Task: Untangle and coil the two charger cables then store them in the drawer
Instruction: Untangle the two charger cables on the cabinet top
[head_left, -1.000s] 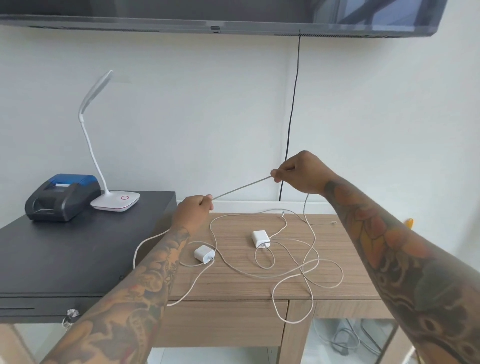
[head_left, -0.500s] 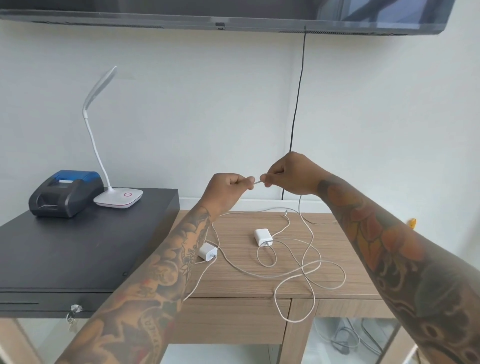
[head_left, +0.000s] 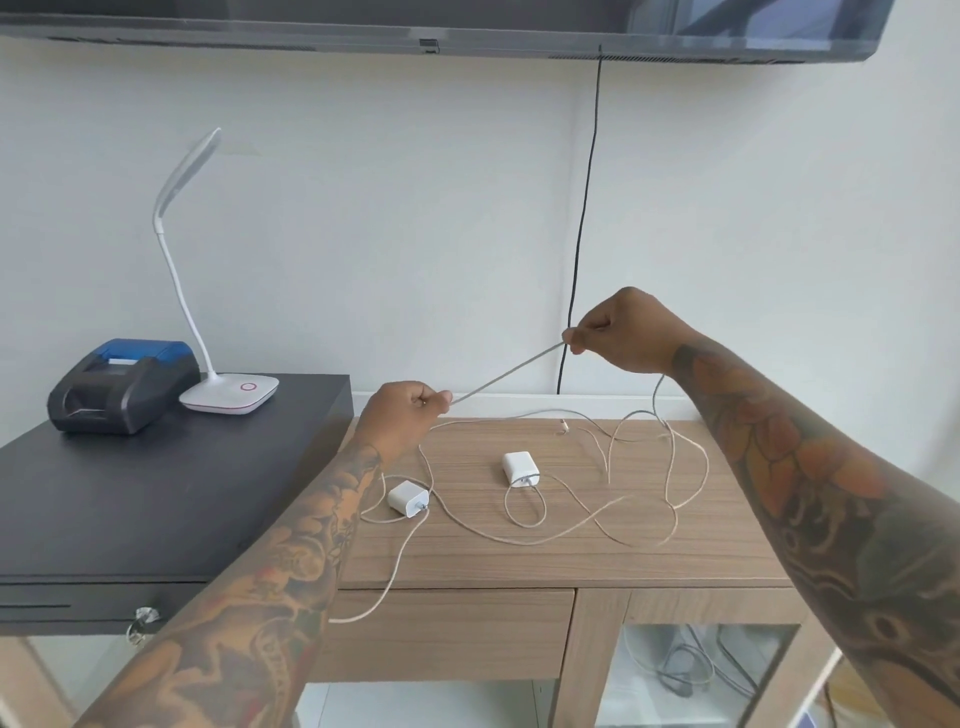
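I see both hands raised above the wooden counter (head_left: 519, 564) with a straight stretch of white cable (head_left: 506, 373) pulled taut between them. The left hand (head_left: 402, 415) sits at about 8 o'clock from the right hand (head_left: 621, 332), lower and nearer to me. The left hand's fingers (head_left: 423, 402) are curled into a fist, pinching the cable's lower end at the thumb side. The right hand's fingers (head_left: 584, 332) are pressed together on the upper end, thumb against forefinger.

From the right hand the cable drops down to the counter and joins a loose mess of loops (head_left: 670, 467) at the 3 o'clock side of the top. The two cables cross each other there several times; I cannot tell which strand belongs to which charger.

One white charger block (head_left: 409, 498) lies just beside my left forearm, toward 9 o'clock on the wood, its cable running off the front edge and hanging in front of the drawer (head_left: 447, 631), which is shut. The second charger block (head_left: 520, 467) lies near the centre of the counter with a small loop at its 6 o'clock side.

At 9 o'clock stands a black cash drawer box (head_left: 156, 493), carrying a small printer (head_left: 122, 387) and a white desk lamp (head_left: 228, 395).
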